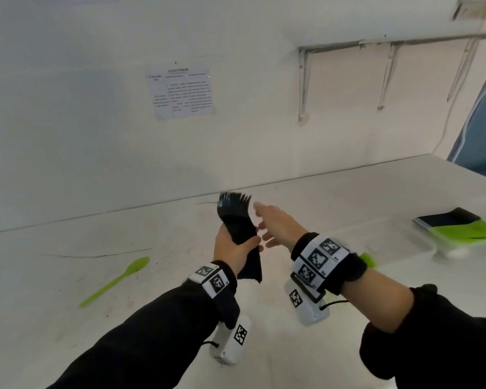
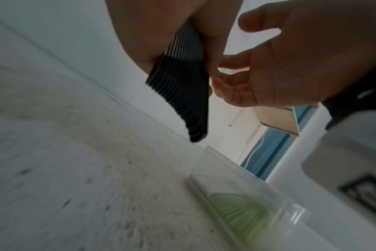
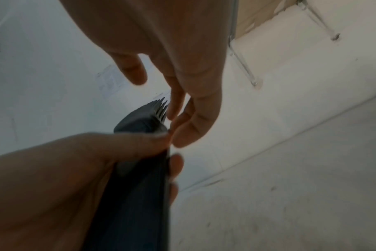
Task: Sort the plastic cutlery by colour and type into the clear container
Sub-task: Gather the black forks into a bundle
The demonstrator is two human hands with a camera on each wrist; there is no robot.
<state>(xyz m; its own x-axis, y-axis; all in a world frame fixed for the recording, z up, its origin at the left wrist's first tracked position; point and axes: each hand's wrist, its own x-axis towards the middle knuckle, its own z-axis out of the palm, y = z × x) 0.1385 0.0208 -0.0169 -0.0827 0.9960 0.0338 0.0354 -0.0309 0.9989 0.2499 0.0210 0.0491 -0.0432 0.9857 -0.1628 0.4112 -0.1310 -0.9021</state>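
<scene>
Black fork stack (image 1: 237,220): upright above worktop (image 1: 68,276), gripped in left hand (image 1: 232,249) | right hand (image 1: 278,224): fingers (image 3: 195,117) relaxed beside tines, holding nothing | clear container (image 1: 421,237): far right, green cutlery inside | green spoon (image 1: 115,280): loose, left.

Black sleeves (image 1: 152,327); black wristbands (image 1: 331,265) with white tag-marked camera blocks (image 1: 306,304).

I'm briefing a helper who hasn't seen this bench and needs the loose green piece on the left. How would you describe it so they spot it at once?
Start at the white table against the wall, left of the left hand that holds the stack of black forks. There a single lime-green spoon lies flat and alone on the bare top. The other green cutlery sits far right in the clear container.
</scene>
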